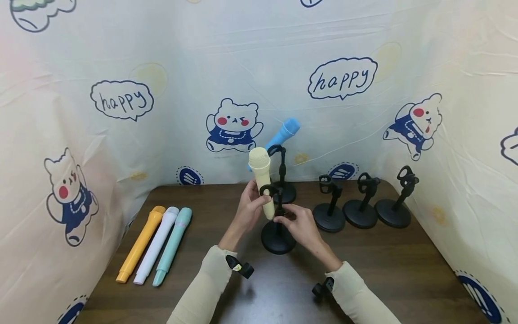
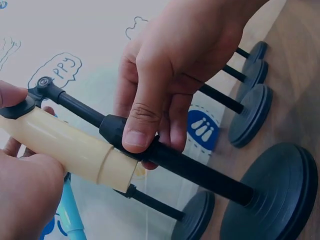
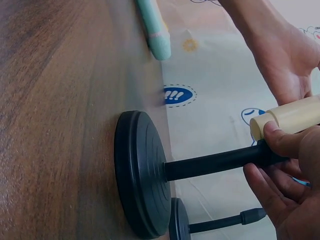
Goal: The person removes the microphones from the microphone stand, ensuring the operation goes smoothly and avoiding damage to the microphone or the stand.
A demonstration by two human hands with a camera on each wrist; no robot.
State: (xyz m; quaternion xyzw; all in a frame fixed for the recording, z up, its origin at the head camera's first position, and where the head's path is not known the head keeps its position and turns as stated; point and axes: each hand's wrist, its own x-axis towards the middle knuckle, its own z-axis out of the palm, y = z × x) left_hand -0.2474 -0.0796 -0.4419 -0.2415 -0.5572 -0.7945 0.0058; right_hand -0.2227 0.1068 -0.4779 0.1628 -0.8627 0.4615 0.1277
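A cream microphone (image 1: 261, 163) sits tilted in the clip of a black desk stand (image 1: 278, 237), head up. My left hand (image 1: 247, 209) holds the microphone from the left, its thumb over the clip (image 2: 21, 107) in the left wrist view. My right hand (image 1: 300, 225) pinches the stand's pole at its thick collar (image 2: 113, 131), thumb on the near side and fingers behind. The microphone's lower end (image 3: 260, 126) lies close beside that thumb in the right wrist view. The round base (image 3: 145, 175) of the stand is down on the table.
Behind my hands, a blue microphone (image 1: 288, 129) leans in another stand (image 1: 286, 192). Three black stands (image 1: 329, 218) line up at the right. Orange (image 1: 141, 243), white (image 1: 157, 245) and mint (image 1: 173, 246) microphones lie on the table (image 1: 259, 297) at left. A printed cloth (image 1: 190, 148) encloses the table's back and sides.
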